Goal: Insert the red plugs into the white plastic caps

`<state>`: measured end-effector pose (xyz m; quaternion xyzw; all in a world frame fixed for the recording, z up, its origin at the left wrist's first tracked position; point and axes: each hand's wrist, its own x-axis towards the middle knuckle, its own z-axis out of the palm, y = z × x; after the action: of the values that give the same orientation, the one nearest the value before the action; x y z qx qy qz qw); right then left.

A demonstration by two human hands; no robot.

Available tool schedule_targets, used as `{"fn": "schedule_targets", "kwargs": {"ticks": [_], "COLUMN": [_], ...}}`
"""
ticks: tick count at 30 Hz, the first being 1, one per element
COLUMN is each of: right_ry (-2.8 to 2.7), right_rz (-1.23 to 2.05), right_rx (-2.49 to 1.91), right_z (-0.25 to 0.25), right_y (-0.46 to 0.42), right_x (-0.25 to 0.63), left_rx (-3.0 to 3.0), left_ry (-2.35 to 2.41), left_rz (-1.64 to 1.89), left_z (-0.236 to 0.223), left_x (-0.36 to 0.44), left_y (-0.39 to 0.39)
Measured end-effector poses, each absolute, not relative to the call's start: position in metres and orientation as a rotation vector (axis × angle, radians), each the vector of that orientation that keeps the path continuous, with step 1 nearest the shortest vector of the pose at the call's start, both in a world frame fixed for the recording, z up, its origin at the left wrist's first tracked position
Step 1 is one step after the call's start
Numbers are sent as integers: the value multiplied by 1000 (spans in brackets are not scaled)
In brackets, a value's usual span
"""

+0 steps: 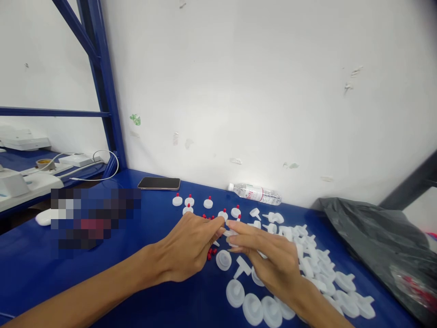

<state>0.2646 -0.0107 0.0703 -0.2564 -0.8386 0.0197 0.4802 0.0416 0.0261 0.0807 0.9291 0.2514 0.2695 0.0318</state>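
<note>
White nozzle caps [235, 293], red tips [210, 253], blue tabletop [153, 300]; grey bag [368, 237]

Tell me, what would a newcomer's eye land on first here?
Most likely the left hand and right hand, fingers close together below the picture's centre. Next come the translucent white pieces crowding the blue table around the right hand, and the red-tipped ones standing beyond the hands. Farther back, a clear bottle lies on its side near the wall.

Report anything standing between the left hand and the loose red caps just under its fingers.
A small white tip shows between the fingers of the left hand and the loose red caps. Nothing visible stands between the hand's edge and those caps.
</note>
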Motion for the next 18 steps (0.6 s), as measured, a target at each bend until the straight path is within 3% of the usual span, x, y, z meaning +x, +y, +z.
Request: {"fn": "schedule_targets", "kwargs": {"ticks": [6,11,18], "right_ry": [-2196,-2229,-2342], "right_rz": [-197,-133,17], "right_rx": [-539,-781,-1123], "right_z": [66,69,76], "right_y": [-6,-4,-4], "right_x": [270,261,265], "left_rx": [2827,2905,3089], "left_ry": [826,867,1344], "left_rz": [683,634,330], "left_z": [86,99,105], "left_x": [41,34,17], "left_y": [27,45,64]}}
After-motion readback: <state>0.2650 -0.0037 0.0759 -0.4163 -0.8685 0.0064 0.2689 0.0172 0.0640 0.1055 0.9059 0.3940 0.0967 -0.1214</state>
